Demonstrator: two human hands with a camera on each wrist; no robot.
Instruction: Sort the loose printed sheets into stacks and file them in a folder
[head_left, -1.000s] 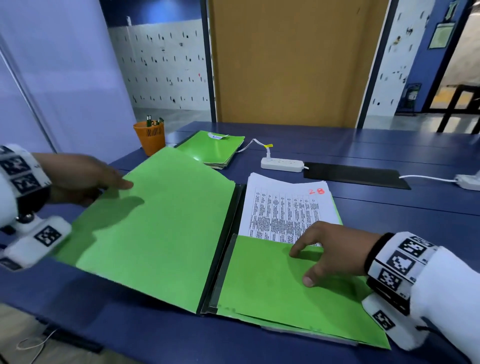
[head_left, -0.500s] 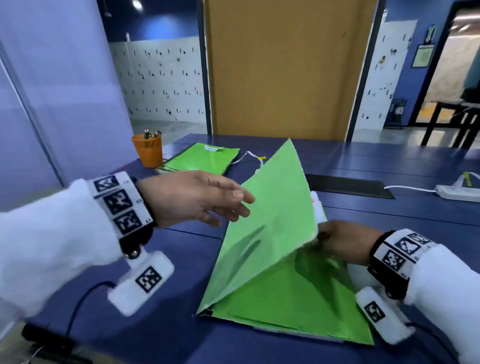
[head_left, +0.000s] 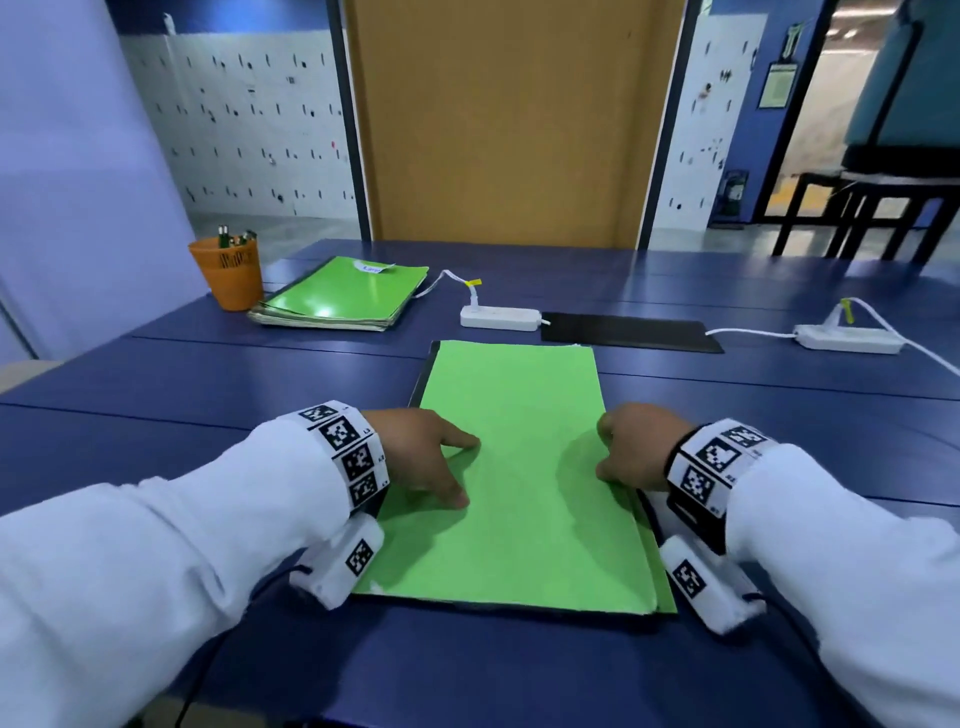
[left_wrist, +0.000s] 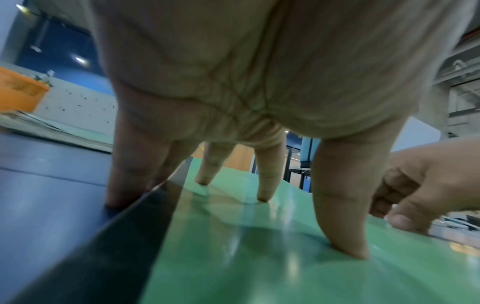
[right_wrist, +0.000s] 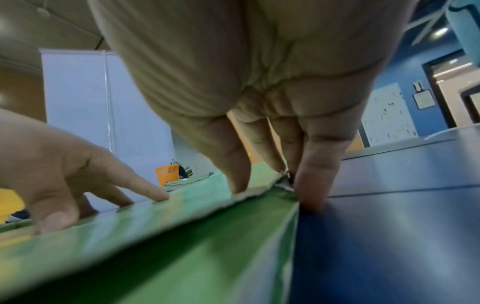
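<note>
The green folder (head_left: 519, 457) lies closed and flat on the blue table (head_left: 208, 384), its black spine on the left. My left hand (head_left: 431, 462) presses straight fingertips (left_wrist: 340, 216) down on the cover near the spine. At the folder's right edge is my right hand (head_left: 634, 447): its thumb rests on top of the cover (right_wrist: 155, 236) and its other fingertips (right_wrist: 311, 185) touch the edge and the table beside it. The printed sheets are hidden inside; only a sliver of white shows at the right edge.
A stack of green folders (head_left: 345, 293) and an orange pen cup (head_left: 228, 273) stand at the back left. Behind the folder lie a white power strip (head_left: 500, 317), a black mat (head_left: 628, 332) and a second power strip (head_left: 847, 339) with cables.
The left hand swung the open cover over to the right and the folder is now closed. Both hands have come down onto it; the sheets are covered.
</note>
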